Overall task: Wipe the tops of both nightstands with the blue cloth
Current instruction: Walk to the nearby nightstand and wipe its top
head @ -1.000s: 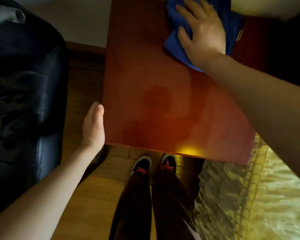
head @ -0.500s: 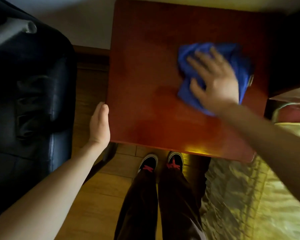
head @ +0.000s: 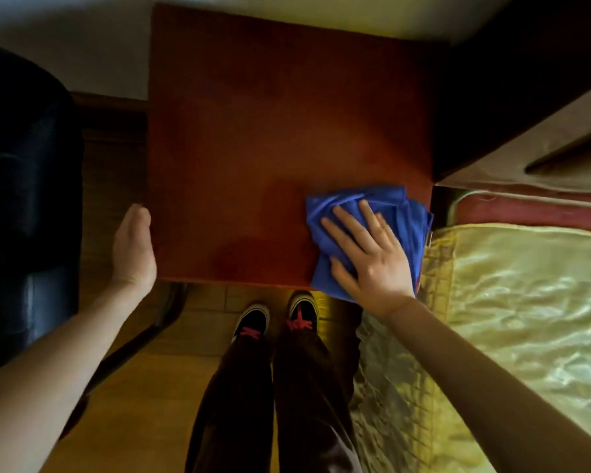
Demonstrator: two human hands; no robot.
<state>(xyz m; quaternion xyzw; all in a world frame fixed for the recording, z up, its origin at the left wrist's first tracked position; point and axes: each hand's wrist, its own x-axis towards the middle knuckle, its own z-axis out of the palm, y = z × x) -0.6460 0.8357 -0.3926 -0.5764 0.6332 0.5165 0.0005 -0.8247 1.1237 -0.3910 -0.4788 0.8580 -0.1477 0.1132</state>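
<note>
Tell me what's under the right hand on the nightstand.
The blue cloth lies bunched under the right hand, spread flat on it at the near right corner of the nightstand. The wood beneath the cloth is covered, so its state cannot be seen.

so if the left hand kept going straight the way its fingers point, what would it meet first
Probably nothing close: the left hand points along the nightstand's left edge toward the wall, between the nightstand and the dark chair. The wall looks like the first thing, though depth is unclear.
</note>
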